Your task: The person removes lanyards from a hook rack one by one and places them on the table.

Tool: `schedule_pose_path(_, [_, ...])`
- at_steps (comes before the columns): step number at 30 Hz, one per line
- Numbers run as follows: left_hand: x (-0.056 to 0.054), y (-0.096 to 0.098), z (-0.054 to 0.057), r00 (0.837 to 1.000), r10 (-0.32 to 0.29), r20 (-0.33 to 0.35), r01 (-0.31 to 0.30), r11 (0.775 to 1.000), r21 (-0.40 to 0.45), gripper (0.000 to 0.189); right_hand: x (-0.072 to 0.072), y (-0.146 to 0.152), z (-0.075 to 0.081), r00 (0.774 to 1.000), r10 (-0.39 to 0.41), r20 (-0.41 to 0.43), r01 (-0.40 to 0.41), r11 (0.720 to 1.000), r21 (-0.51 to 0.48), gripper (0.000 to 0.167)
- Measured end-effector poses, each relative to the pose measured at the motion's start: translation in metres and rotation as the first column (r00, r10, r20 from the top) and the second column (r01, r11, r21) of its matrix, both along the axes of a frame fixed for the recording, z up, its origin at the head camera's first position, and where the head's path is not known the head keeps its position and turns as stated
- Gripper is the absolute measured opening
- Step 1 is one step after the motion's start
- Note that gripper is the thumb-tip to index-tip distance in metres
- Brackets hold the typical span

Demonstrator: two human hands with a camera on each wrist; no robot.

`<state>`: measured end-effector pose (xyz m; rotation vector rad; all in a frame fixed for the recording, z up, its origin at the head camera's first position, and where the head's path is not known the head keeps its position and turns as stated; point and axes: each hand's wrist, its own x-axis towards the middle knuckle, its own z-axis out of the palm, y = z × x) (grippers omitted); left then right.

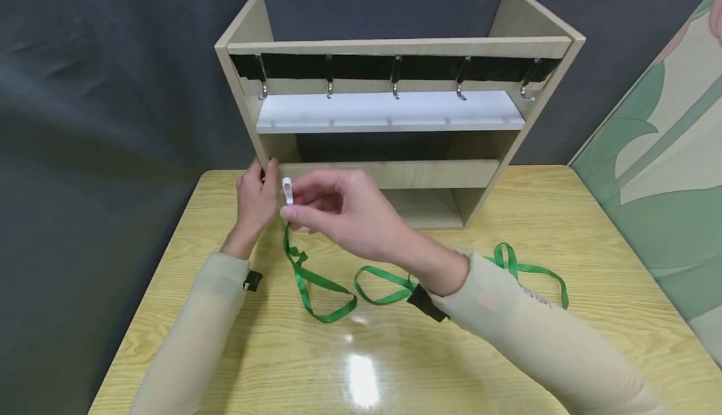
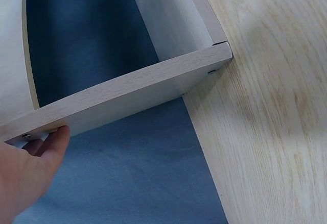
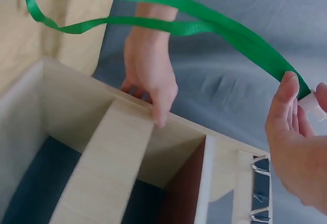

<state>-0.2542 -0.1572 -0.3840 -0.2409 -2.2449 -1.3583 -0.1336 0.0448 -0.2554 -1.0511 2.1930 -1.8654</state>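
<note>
My right hand [image 1: 355, 214] pinches a white plastic clip [image 1: 287, 190] between thumb and fingertips, in front of the shelf's left side. From the clip hangs a green ribbon lanyard [image 1: 321, 280], its loop low over the table; the right wrist view shows its band [image 3: 225, 27] stretching away from the fingers. My left hand [image 1: 256, 195] holds the left side panel of a wooden shelf rack [image 1: 389, 173]. In the right wrist view the left thumb lies on the panel's front edge, with the other fingers on its outer face, partly hidden.
Several metal hooks [image 1: 396, 76] hang along a black strip under the rack's top rail. A white shelf board [image 1: 389, 113] lies behind them. More green ribbon [image 1: 538, 269] rests on the wooden table [image 1: 316, 371], partly under my right arm. A dark curtain [image 1: 113, 89] stands behind.
</note>
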Motion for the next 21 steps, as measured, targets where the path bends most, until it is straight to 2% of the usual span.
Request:
schedule_pose_path(5, [0.000, -0.001, -0.002, 1.000, 0.002, -0.017, -0.002, 1.000, -0.006, 0.041, 0.005, 0.006, -0.019, 0.981, 0.042, 0.187, -0.045, 0.999, 0.015, 0.016])
schedule_pose_path(10, [-0.001, -0.001, 0.000, 1.000, 0.003, -0.025, -0.003, 1.000, 0.004, 0.041, -0.003, 0.013, -0.044, 0.965, -0.010, 0.260, -0.027, 0.990, 0.138, 0.015])
schedule_pose_path(16, [0.000, -0.002, 0.000, 1.000, -0.005, -0.012, 0.005, 1.000, 0.008, 0.042, -0.014, 0.017, -0.071, 0.958, -0.043, 0.282, -0.012, 0.982, 0.191, 0.017])
schedule_pose_path(19, [0.000, -0.002, -0.001, 1.000, -0.013, -0.003, 0.013, 1.000, 0.006, 0.042, -0.018, 0.017, -0.084, 0.975, -0.062, 0.211, 0.006, 0.966, 0.257, 0.017])
schedule_pose_path(21, [0.000, -0.001, -0.001, 1.000, -0.014, -0.001, 0.014, 1.000, 0.009, 0.042, -0.019, 0.017, -0.091, 0.987, -0.076, 0.141, 0.025, 0.944, 0.329, 0.017])
